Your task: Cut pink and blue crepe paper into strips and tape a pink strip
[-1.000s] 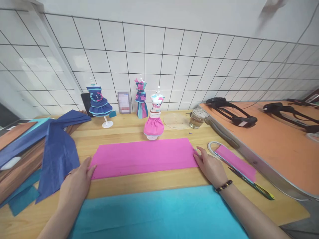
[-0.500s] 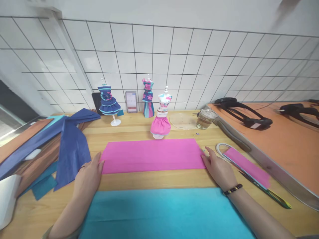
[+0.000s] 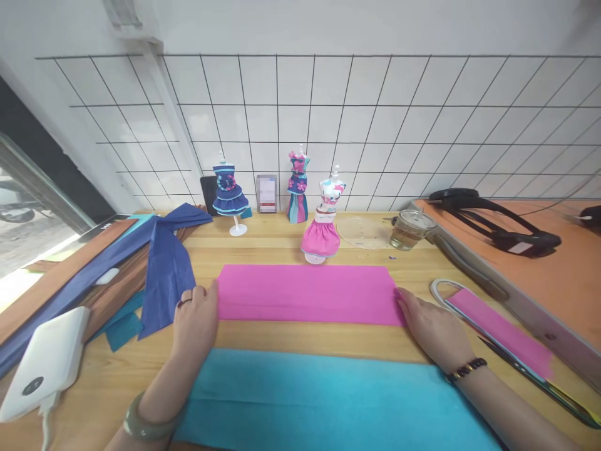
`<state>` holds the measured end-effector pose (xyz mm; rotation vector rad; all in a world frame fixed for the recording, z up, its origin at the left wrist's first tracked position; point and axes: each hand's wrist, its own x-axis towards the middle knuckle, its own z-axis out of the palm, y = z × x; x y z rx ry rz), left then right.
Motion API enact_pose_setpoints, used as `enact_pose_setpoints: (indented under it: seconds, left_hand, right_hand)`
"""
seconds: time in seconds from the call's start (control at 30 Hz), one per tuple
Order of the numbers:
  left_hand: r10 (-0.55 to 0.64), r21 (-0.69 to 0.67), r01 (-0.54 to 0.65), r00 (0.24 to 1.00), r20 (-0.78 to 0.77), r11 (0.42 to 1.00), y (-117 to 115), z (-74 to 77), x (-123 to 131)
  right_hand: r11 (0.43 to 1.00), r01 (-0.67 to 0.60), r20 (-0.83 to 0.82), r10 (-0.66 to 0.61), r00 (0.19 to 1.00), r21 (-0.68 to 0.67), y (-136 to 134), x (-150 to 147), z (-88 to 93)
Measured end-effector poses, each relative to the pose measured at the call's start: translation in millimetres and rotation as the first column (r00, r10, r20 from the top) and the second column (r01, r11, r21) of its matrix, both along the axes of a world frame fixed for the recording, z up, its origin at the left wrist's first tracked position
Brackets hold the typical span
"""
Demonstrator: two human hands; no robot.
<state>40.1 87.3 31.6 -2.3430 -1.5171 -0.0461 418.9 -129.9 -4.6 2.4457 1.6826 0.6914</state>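
A long pink paper strip [image 3: 307, 293] lies flat across the wooden table [image 3: 282, 241]. My left hand [image 3: 195, 321] rests at its left end, fingers flat and touching the edge. My right hand [image 3: 434, 329] lies at its right end, fingers stretched onto the paper's corner. Both hands hold nothing. A wide turquoise sheet [image 3: 323, 401] lies nearer me, under both forearms.
Three small mannequins in paper dresses stand at the back: navy [image 3: 229, 195], blue-pink [image 3: 297, 188], pink-skirted [image 3: 322, 232]. Navy paper [image 3: 164, 266] lies left, with a white device [image 3: 44, 363]. Right: scissors with a pink strip [image 3: 502, 326], a glass jar [image 3: 407, 229], an orange board [image 3: 539, 263] with headsets.
The view has swung left and both hands sit a little further right in the picture. They stay at the two ends of the pink strip.
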Motion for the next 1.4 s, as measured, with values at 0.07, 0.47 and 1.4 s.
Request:
enact_pose_setpoints:
  seconds: [0.07,0.47,1.4]
  left_hand:
    - [-0.108,0.017,0.108,0.993,0.036,0.994,-4.9,1.7,8.9]
    - [-0.599,-0.156,0.654,0.747,0.289,0.74,-78.9,-32.5,86.5]
    - [-0.53,-0.071,0.564,0.806,0.264,0.823,-85.5,-37.1,87.0]
  right_hand:
    - [1.0,-0.002,-0.013,0.002,1.0,-0.002,-0.1,0.4,-0.7]
    - [1.0,0.014,-0.057,-0.012,0.998,0.027,0.9,-0.3,-0.3]
    - [0.865,-0.495,-0.608,0.351,0.712,-0.079,32.6,-121.1,22.9]
